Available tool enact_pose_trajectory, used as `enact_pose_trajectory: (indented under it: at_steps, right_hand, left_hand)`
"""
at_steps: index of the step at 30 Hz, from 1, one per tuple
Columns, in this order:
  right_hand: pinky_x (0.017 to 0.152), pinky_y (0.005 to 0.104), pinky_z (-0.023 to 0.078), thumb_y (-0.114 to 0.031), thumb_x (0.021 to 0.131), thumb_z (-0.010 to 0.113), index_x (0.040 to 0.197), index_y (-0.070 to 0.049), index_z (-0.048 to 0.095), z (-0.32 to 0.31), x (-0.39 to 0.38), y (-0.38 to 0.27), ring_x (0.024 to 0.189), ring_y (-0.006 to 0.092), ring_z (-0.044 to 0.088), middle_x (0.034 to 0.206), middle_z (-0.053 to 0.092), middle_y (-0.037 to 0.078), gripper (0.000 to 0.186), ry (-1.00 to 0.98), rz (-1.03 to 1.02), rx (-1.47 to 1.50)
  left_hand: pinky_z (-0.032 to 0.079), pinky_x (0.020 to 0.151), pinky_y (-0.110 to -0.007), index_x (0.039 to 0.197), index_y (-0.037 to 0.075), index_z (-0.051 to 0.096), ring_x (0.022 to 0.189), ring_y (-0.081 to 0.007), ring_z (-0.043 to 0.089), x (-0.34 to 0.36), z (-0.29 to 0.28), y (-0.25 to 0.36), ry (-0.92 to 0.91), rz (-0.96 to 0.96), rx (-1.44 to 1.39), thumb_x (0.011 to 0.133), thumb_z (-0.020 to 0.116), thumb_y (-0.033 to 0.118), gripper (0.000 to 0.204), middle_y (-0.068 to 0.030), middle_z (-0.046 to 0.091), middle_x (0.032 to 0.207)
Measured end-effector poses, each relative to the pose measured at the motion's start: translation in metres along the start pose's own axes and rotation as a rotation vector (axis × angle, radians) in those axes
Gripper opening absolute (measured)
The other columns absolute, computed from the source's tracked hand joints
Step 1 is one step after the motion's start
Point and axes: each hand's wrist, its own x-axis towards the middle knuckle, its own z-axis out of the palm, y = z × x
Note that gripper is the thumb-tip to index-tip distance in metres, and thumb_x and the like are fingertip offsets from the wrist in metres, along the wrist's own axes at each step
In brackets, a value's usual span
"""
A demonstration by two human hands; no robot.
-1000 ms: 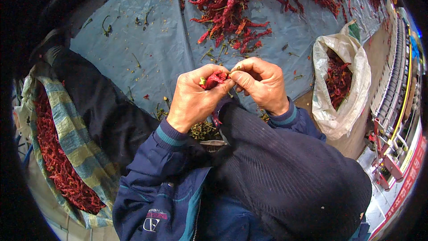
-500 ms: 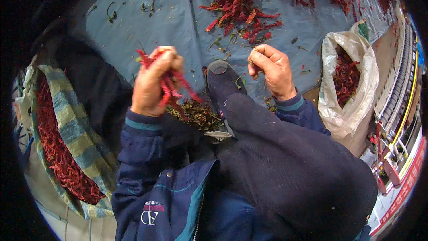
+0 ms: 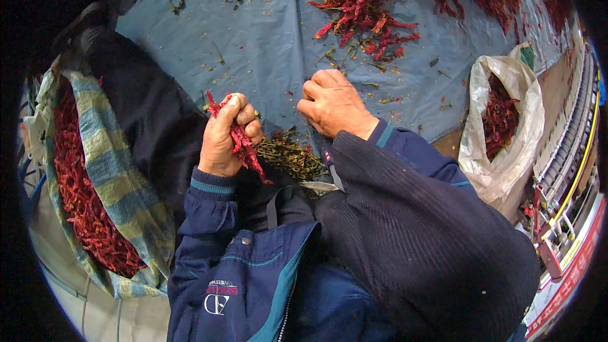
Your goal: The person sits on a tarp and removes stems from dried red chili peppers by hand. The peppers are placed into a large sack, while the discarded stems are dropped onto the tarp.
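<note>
My left hand (image 3: 227, 132) is closed round a few wrinkled dried red chili peppers (image 3: 243, 145); their ends stick out above and below the fist. Close by to the right, my right hand (image 3: 335, 104) is turned back-up with its fingers curled under, so whatever they grip is hidden. Between and below the hands lies a pile of yellowish-green stems (image 3: 292, 157), partly behind my right knee and hand. Beyond them, a heap of dried red chilies (image 3: 364, 0) rests on a blue-grey sheet (image 3: 253, 44).
A striped woven sack (image 3: 107, 158) full of red chilies (image 3: 88, 209) stands open at my left. On the right is a white sack (image 3: 529, 98) with darker chilies (image 3: 500, 117) inside. Loose stems (image 3: 178, 1) are scattered on the sheet. Metal machinery (image 3: 563, 171) lines the far right.
My right hand has moved left, nearer the left hand, and turned back-up. The left hand keeps its chilies and sits slightly lower. The whole view has shifted a little.
</note>
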Motion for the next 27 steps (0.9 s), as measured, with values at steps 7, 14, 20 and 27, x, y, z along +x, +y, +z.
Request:
enact_pose_trajectory:
  at_steps: [7,14,20,27]
  right_hand:
    - [0.078,0.0309,0.05,-0.017,0.091,0.071,0.096,-0.007,0.07,-0.016,0.001,0.003,0.083,0.0146,0.063,0.088,0.068,0.002,0.011,0.345,0.46,0.805]
    - [0.082,0.0249,0.051,-0.013,0.098,0.067,0.105,0.0,0.069,-0.029,-0.01,0.002,0.089,0.0082,0.062,0.094,0.07,0.001,0.016,0.262,0.667,1.364]
    - [0.082,0.0253,0.051,-0.012,0.095,0.07,0.103,-0.001,0.07,-0.035,-0.009,-0.001,0.092,0.0086,0.062,0.095,0.07,0.002,0.013,0.292,0.654,1.314]
    - [0.074,0.0256,0.052,-0.008,0.089,0.074,0.099,-0.002,0.071,-0.048,-0.006,-0.007,0.082,0.0095,0.064,0.087,0.071,0.003,0.011,0.165,0.452,1.187]
  left_hand:
    - [0.045,0.059,-0.025,0.096,0.014,0.053,0.065,-0.0096,0.053,0.007,0.012,-0.002,0.127,0.016,0.276,0.097,0.064,0.019,0.013,0.004,0.053,0.078]
    - [0.048,0.057,-0.024,0.127,0.001,0.061,0.063,-0.0092,0.058,0.019,0.038,-0.019,0.024,0.039,0.461,0.093,0.07,0.016,0.038,-0.0022,0.068,0.092]
    - [0.048,0.054,-0.024,0.115,0.002,0.067,0.06,-0.0091,0.059,0.016,0.041,-0.015,0.041,0.028,0.515,0.092,0.072,0.02,0.03,-0.0038,0.07,0.093]
    - [0.046,0.053,-0.024,0.099,0.004,0.068,0.058,-0.0074,0.057,0.017,0.045,-0.024,0.013,0.051,0.55,0.094,0.07,0.019,0.015,0.0009,0.065,0.079]
